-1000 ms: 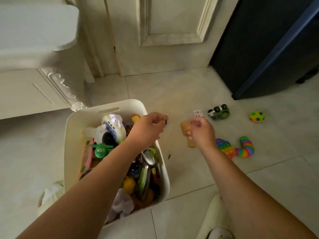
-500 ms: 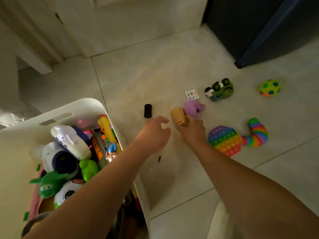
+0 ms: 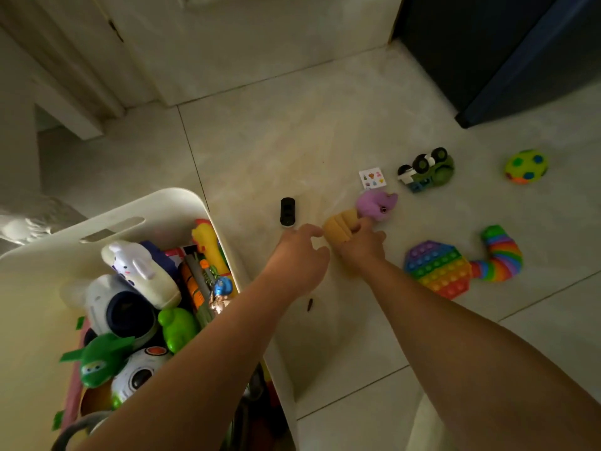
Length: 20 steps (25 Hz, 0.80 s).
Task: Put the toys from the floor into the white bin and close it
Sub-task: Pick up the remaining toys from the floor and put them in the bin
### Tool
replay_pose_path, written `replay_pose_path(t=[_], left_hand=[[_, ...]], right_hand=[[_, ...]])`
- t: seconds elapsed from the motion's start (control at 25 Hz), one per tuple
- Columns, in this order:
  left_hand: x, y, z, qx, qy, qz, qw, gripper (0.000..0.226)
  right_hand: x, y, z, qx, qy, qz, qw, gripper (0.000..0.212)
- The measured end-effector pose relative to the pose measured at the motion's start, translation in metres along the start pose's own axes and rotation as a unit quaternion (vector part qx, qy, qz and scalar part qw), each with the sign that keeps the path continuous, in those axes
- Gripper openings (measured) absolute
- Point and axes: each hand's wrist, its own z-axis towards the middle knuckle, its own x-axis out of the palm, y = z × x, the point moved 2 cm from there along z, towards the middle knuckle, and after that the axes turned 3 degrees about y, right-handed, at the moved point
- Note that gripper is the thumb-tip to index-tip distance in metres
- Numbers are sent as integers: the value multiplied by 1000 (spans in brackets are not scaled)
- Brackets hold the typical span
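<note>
1. The left hand (image 3: 297,255) has come away from above the white bin (image 3: 182,203) and now hangs over the floor tiles. Its fingers are loosely curled and hold nothing. The right hand (image 3: 361,247) is still wrapped around the ridged yellow toy (image 3: 338,226).
2. That yellow toy is low over the floor, between the two hands. Its purple animal head (image 3: 377,203) points away from the person.
3. A small black toy car (image 3: 287,212) lies on the tile just beyond the left fingertips, not touched.
4. The bin stands open on the floor to the left, heaped with toys. On top are a white bunny (image 3: 140,265), a yellow rubber chicken (image 3: 208,242), a green frog (image 3: 179,327) and a green winged figure (image 3: 100,356).
5. To the right lie a rainbow pop-it pad (image 3: 437,268) and, touching its edge, a rainbow slug (image 3: 500,255).
6. Farther out are a sticker card (image 3: 372,178), an overturned green truck (image 3: 429,169) and a spotted green ball (image 3: 526,166), each on its own.
</note>
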Motion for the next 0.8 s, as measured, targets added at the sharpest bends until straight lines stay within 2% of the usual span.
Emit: replay_pose_path(t=[0.12, 0.2, 0.28, 0.32, 0.4, 0.48, 0.56, 0.6, 0.64, 0.68, 0.72, 0.76, 0.8], left_hand=[[-3, 2, 0, -11, -21, -18, 1000, 45], [-5, 1, 0, -29, -28, -24, 999, 56], [-7, -2, -2, -56, -28, -87, 994, 72], [-8, -4, -4, -72, -21, -158, 985, 80], [-12, -4, -2, -95, -18, -305, 947, 84], [-19, 3, 4, -113, -53, -399, 909, 69], [-26, 11, 8, -133, -92, -454, 876, 57], [-29, 16, 10, -144, -109, -462, 868, 57], [-31, 17, 11, -153, -124, -463, 864, 57], [-32, 18, 11, -157, -134, -469, 859, 57], [-31, 18, 13, -156, -130, -490, 848, 56], [-29, 15, 13, -150, -114, -519, 834, 54], [-28, 12, 13, -144, -92, -540, 824, 53]], right_hand=[[3, -6, -18, -24, 62, 58, 996, 48], [0, -5, -34, -3, 109, 188, 976, 35], [-4, 5, -50, 1, 179, 311, 933, 28], [-4, 14, -59, -21, 223, 362, 905, 25], [-4, 31, -70, -74, 297, 425, 852, 25], [-5, 42, -72, -97, 364, 398, 837, 38], [-12, 50, -70, -103, 405, 300, 858, 46], [-17, 52, -65, -101, 364, 243, 893, 45], [-24, 52, -56, -94, 264, 184, 942, 43], [-32, 48, -41, -88, 101, 116, 984, 41], [-39, 44, -25, -92, -60, 15, 994, 41], [-42, 38, -12, -106, -149, -103, 978, 47], [-41, 31, 0, -115, -156, -198, 961, 59]])
